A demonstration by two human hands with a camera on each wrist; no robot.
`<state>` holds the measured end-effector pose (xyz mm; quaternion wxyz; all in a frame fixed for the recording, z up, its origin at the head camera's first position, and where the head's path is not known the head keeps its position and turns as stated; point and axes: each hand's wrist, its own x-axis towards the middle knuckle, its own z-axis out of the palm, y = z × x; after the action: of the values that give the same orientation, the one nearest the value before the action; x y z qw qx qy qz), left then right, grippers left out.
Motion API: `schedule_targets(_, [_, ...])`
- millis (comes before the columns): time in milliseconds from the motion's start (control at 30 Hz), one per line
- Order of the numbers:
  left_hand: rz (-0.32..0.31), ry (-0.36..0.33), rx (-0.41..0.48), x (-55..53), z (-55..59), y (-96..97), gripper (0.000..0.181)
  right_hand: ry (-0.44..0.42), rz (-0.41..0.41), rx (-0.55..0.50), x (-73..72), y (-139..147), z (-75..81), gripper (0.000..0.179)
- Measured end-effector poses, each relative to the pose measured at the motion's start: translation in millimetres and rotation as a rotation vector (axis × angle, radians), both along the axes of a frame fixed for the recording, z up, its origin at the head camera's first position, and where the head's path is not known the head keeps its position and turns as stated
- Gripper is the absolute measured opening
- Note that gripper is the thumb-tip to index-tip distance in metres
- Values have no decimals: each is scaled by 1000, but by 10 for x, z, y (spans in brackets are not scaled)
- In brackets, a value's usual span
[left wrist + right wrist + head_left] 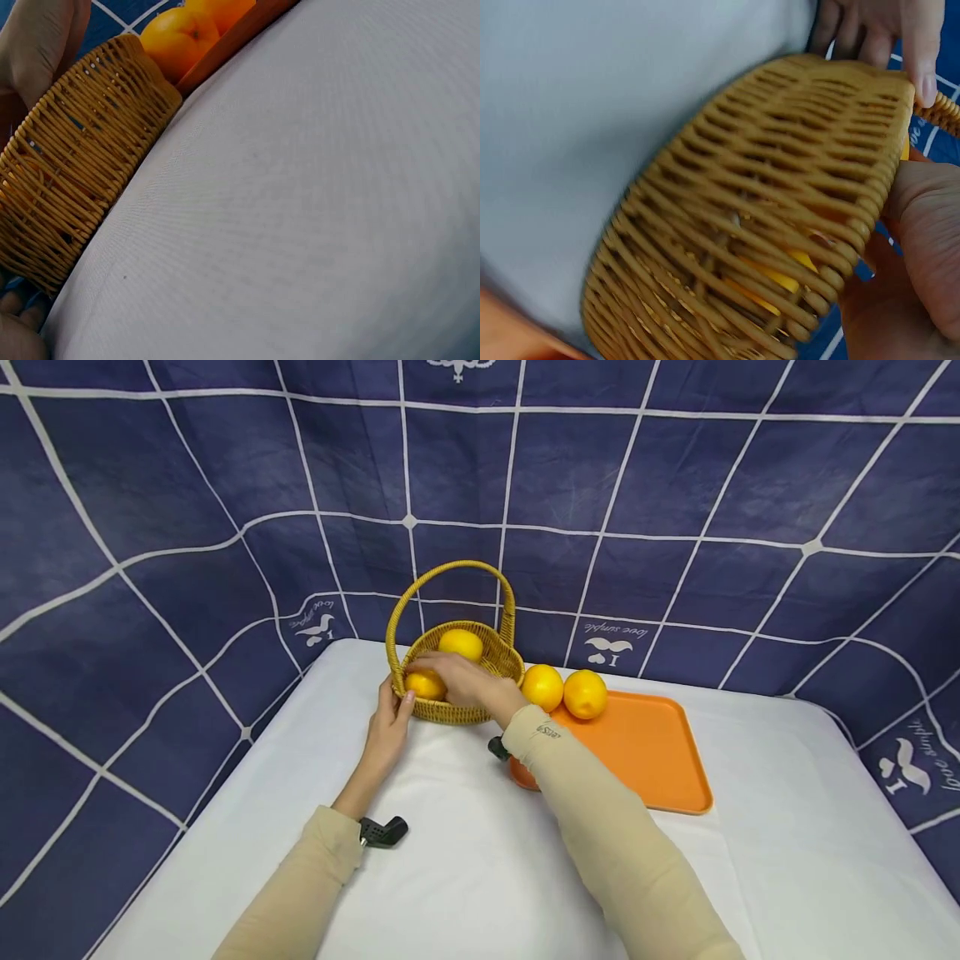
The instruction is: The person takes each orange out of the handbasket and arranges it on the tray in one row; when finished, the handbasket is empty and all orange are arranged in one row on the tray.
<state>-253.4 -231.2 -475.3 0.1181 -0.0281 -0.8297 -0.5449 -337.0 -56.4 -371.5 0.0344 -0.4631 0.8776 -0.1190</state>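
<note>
Down in the left end of the basket point(450, 713) sits the orange point(426, 686), directly under the fingers of the right hand point(459, 680)! That hand comes over the near rim from the right, fingers bent over the fruit's far side, gripping it; the thumb is out of sight, so how firm the hold is, I can't tell. The orange is round, no long axis to mind, but the basket runs roughly left to right. The right hand is nearer, right on the fruit; the left hand point(387, 720) is just left of it, holding the basket's end, thumb up by the rim. A second orange point(461, 645) sits farther back, beyond the right hand. Overhead arches the handle point(467, 564). Outside, a third orange point(542, 687) lies just beside the basket's right end, a fourth orange point(585, 694) next to it, at the orange tray's point(652, 752) far left corner.
</note>
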Motion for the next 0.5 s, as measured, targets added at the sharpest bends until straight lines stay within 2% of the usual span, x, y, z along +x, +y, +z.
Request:
schedule_targets(267, [6,-2,3,0,-8,10,68,-33,-4,-26,-47,3,2,61])
schedule_targets(333, [-6,-8,5,-7,-14,26,68,-55,-28,-47,-59,42,-22,60])
schedule_targets(500, [-8,-4,17,-1,8,40,67,-83,-123,-146,-86,141,-76,69])
